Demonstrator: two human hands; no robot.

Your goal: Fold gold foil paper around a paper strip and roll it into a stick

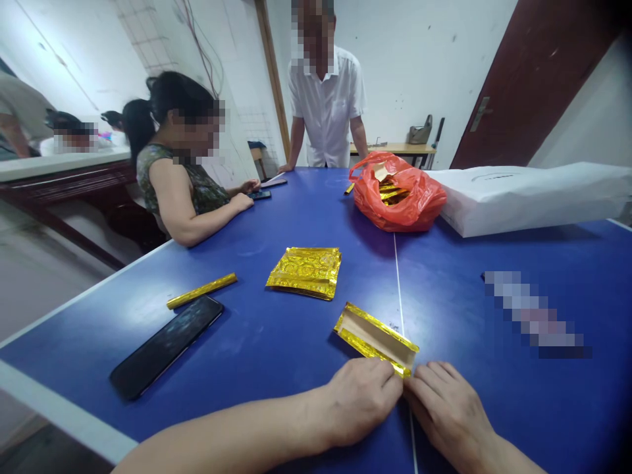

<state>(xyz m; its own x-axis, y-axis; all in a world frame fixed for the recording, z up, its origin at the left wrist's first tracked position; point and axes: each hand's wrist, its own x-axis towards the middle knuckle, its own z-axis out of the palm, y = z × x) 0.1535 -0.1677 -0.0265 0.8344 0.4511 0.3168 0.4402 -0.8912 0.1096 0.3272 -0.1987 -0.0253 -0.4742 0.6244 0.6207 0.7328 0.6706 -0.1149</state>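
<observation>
A gold foil paper, partly folded with its pale inner side showing, lies on the blue table near me. My left hand and my right hand meet at its near corner, fingers closed and pinching the foil's edge. A stack of flat gold foil sheets lies just beyond. A rolled gold foil stick rests to the left.
A black phone lies at the near left. A red plastic bag with gold foil and a long white package sit at the far right. A seated person leans on the left edge; another stands at the far end.
</observation>
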